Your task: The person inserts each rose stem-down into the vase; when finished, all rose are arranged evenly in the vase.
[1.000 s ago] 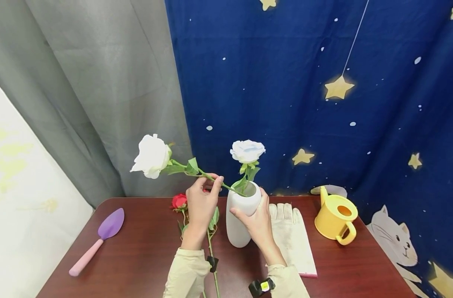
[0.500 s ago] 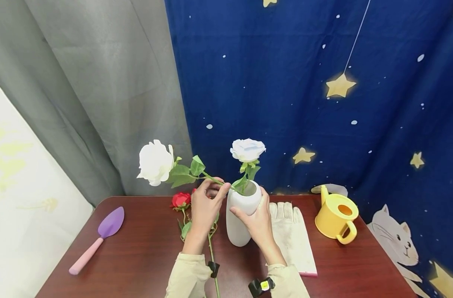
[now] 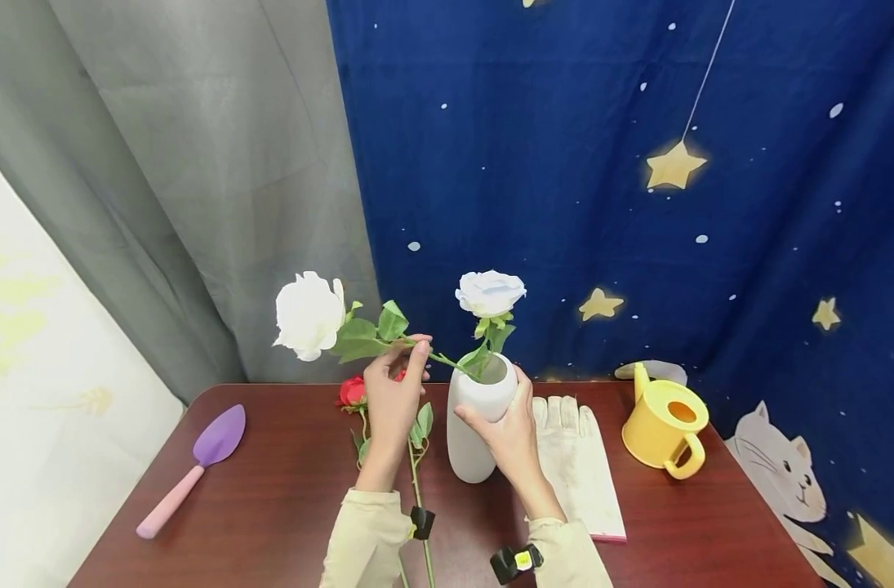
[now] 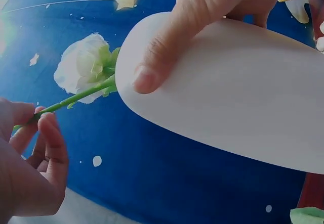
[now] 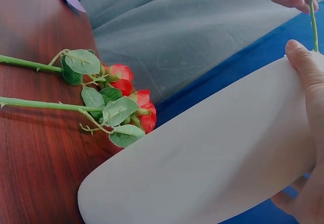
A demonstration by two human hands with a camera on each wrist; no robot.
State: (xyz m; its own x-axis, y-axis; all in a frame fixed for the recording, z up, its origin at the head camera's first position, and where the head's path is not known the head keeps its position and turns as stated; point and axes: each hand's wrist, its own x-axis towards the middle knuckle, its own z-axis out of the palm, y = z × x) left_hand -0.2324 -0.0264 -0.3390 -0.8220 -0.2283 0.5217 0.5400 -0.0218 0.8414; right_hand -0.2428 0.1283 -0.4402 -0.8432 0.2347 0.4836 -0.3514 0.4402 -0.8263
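My left hand [image 3: 392,402] pinches the green stem [image 4: 73,99] of a white rose [image 3: 309,317] between thumb and fingers. The rose leans far to the left, its lower stem running into the mouth of a white vase [image 3: 467,445]. Inside the vase stands a second white rose [image 3: 490,294], nearly upright. My right hand [image 3: 513,431] grips the vase around its upper right side, thumb across the front. The stem ends are hidden within the vase. Left of it, two red roses [image 5: 121,77] lie on the table, partly behind my left arm in the head view.
A purple trowel [image 3: 220,439] with a pink handle lies at the table's left. Pale work gloves [image 3: 577,474] rest right of the vase, and a yellow watering can [image 3: 661,425] stands farther right. Curtains [image 3: 535,163] hang behind the dark red table [image 3: 270,506].
The leaning white rose has shifted slightly right and down. My left hand moved close to the vase mouth, then back up-left along the stem. The right hand and vase stay put.
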